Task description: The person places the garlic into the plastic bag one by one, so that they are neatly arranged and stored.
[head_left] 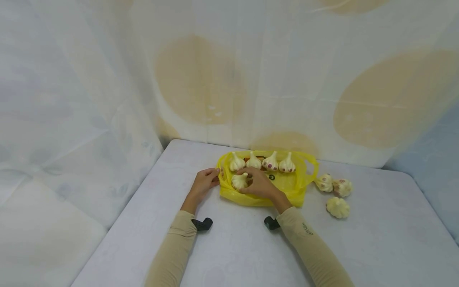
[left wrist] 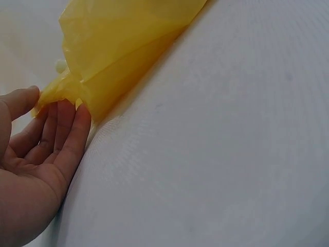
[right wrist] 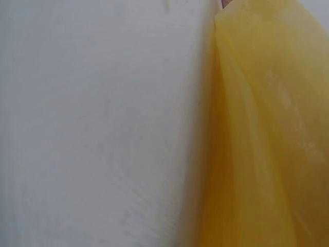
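A yellow plastic bag (head_left: 287, 182) lies spread open on the table, with several garlic bulbs (head_left: 270, 162) in a row along its far side. My left hand (head_left: 204, 182) pinches the bag's left edge between thumb and fingers; the left wrist view shows the yellow film (left wrist: 56, 88) held at the fingertips. Over the near left part of the bag, my right hand (head_left: 261, 184) holds another garlic bulb (head_left: 239, 181), its stem tilted up and right. In the right wrist view the bag's side (right wrist: 267, 134) fills the right part and hides nearly all of the hand.
Right of the bag, two garlic bulbs (head_left: 333, 185) lie side by side, with a third bulb (head_left: 338, 207) nearer me. The bag's right handle loop (head_left: 315, 169) reaches toward them. A white-covered table (head_left: 233, 247) carries everything, and a patterned curtain (head_left: 287, 79) hangs behind it.
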Demonstrator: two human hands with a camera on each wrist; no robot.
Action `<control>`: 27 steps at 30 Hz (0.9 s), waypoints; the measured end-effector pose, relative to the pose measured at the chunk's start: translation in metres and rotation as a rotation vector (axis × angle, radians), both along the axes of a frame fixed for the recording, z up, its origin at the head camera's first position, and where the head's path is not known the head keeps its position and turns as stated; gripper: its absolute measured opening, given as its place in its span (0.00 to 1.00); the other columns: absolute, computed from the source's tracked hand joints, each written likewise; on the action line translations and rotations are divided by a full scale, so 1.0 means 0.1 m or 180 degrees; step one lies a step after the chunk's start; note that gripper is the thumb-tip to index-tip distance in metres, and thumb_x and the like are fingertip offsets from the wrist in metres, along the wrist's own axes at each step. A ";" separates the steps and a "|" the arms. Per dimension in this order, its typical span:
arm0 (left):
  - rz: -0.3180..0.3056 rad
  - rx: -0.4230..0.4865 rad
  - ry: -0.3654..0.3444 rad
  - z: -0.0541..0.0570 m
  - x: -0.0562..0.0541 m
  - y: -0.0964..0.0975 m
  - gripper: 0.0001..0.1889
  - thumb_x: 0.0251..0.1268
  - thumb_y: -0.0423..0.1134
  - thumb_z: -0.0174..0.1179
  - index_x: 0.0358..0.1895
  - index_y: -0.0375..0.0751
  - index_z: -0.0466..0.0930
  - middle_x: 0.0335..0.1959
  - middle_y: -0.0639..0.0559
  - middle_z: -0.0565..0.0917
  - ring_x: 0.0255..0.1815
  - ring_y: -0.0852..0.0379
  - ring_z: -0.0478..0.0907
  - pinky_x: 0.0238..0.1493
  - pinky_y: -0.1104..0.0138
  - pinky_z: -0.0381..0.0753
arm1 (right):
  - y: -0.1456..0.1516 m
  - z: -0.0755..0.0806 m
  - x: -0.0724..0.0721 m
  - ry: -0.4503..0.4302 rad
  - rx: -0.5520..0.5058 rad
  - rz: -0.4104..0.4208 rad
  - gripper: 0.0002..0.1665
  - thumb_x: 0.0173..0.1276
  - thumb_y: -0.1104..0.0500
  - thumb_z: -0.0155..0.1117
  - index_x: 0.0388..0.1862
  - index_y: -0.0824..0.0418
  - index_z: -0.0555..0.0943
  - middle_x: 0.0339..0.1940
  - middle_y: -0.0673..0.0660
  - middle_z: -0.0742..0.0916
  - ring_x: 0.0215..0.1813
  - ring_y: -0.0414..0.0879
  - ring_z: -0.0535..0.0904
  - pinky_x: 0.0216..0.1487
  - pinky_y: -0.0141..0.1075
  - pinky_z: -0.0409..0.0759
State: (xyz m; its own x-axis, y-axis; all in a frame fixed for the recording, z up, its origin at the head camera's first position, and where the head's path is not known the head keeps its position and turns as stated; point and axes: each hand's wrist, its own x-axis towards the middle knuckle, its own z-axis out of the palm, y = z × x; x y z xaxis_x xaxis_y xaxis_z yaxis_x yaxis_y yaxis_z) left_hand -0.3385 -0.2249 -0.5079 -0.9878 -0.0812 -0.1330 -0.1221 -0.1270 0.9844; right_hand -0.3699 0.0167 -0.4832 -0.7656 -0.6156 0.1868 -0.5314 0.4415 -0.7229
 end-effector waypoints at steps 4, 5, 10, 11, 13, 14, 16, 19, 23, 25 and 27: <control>0.0058 -0.0042 0.0007 -0.04 -0.01 0.00 0.18 0.70 0.46 0.60 0.53 0.36 0.82 0.48 0.42 0.83 0.45 0.52 0.80 0.48 0.63 0.82 | 0.00 0.01 0.01 0.0004 -0.0038 0.0013 0.33 0.50 0.57 0.81 0.57 0.53 0.81 0.55 0.49 0.81 0.51 0.46 0.78 0.50 0.42 0.81; 0.0065 -0.0044 0.0001 -0.04 -0.01 0.00 0.18 0.70 0.46 0.60 0.53 0.36 0.82 0.47 0.43 0.83 0.45 0.52 0.80 0.48 0.63 0.82 | 0.00 0.01 0.01 -0.0002 -0.0046 0.0027 0.34 0.51 0.57 0.80 0.58 0.54 0.80 0.56 0.50 0.81 0.52 0.46 0.77 0.50 0.42 0.81; 0.0064 -0.0043 0.0005 -0.02 0.01 0.01 0.19 0.71 0.46 0.59 0.54 0.35 0.81 0.47 0.42 0.83 0.45 0.52 0.80 0.49 0.62 0.82 | 0.01 0.01 0.03 0.0008 -0.0022 0.0028 0.37 0.52 0.57 0.80 0.62 0.58 0.78 0.57 0.51 0.80 0.54 0.46 0.76 0.52 0.43 0.80; 0.0062 -0.0053 0.0016 -0.02 0.01 0.01 0.19 0.71 0.46 0.59 0.54 0.35 0.81 0.47 0.42 0.83 0.45 0.52 0.80 0.49 0.62 0.82 | 0.01 0.01 0.03 0.0014 -0.0021 0.0019 0.37 0.52 0.56 0.80 0.62 0.58 0.78 0.56 0.51 0.80 0.54 0.46 0.76 0.52 0.43 0.80; 0.0065 -0.0054 0.0023 -0.01 0.01 0.02 0.19 0.71 0.46 0.59 0.54 0.35 0.81 0.48 0.42 0.83 0.45 0.52 0.80 0.49 0.63 0.82 | 0.01 0.01 0.02 0.0021 -0.0059 0.0015 0.37 0.52 0.57 0.80 0.62 0.59 0.78 0.56 0.50 0.80 0.54 0.45 0.76 0.52 0.44 0.80; 0.0069 -0.0047 0.0023 0.00 0.01 0.02 0.19 0.70 0.46 0.59 0.54 0.35 0.81 0.48 0.42 0.83 0.45 0.52 0.80 0.49 0.63 0.82 | 0.02 0.01 0.02 0.0027 -0.0077 0.0016 0.37 0.52 0.57 0.80 0.62 0.59 0.78 0.55 0.50 0.80 0.54 0.45 0.76 0.52 0.44 0.80; 0.0078 -0.0041 0.0023 0.00 0.01 0.02 0.18 0.70 0.46 0.59 0.54 0.36 0.82 0.48 0.42 0.83 0.45 0.52 0.80 0.49 0.63 0.82 | 0.02 0.00 0.02 0.0029 -0.0105 0.0014 0.37 0.52 0.57 0.80 0.62 0.59 0.78 0.55 0.50 0.80 0.54 0.45 0.75 0.52 0.44 0.80; 0.0083 -0.0046 0.0018 -0.01 0.01 0.02 0.18 0.70 0.46 0.60 0.53 0.36 0.82 0.48 0.42 0.82 0.45 0.52 0.80 0.49 0.63 0.82 | 0.02 -0.01 0.01 0.0018 -0.0127 0.0001 0.37 0.52 0.56 0.80 0.62 0.58 0.78 0.54 0.49 0.80 0.54 0.44 0.75 0.52 0.44 0.80; 0.0079 -0.0075 0.0014 -0.02 0.01 0.01 0.18 0.70 0.46 0.59 0.54 0.36 0.82 0.49 0.42 0.82 0.45 0.52 0.80 0.50 0.62 0.82 | 0.02 -0.02 0.00 0.0015 -0.0151 0.0001 0.37 0.51 0.56 0.80 0.62 0.58 0.78 0.54 0.48 0.80 0.54 0.44 0.75 0.52 0.44 0.80; 0.0084 -0.0083 0.0007 -0.02 0.01 0.01 0.18 0.70 0.46 0.60 0.53 0.36 0.82 0.49 0.42 0.82 0.45 0.52 0.80 0.50 0.62 0.82 | 0.03 -0.02 -0.01 0.0016 -0.0162 0.0000 0.37 0.51 0.55 0.80 0.62 0.57 0.78 0.54 0.48 0.80 0.54 0.43 0.75 0.52 0.44 0.80; 0.0085 -0.0076 -0.0002 -0.02 0.01 0.01 0.18 0.70 0.47 0.60 0.53 0.37 0.82 0.48 0.42 0.82 0.46 0.51 0.80 0.50 0.62 0.82 | 0.03 -0.01 -0.01 0.0013 -0.0168 0.0001 0.37 0.51 0.55 0.80 0.61 0.56 0.78 0.54 0.47 0.80 0.54 0.43 0.75 0.52 0.44 0.80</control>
State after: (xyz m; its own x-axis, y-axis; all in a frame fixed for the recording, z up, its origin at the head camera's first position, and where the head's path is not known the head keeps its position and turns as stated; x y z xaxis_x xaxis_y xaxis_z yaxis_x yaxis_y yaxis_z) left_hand -0.3380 -0.2239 -0.5099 -0.9851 -0.1106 -0.1315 -0.1198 -0.1067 0.9871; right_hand -0.3706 0.0196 -0.4846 -0.7646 -0.6051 0.2222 -0.5346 0.4027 -0.7430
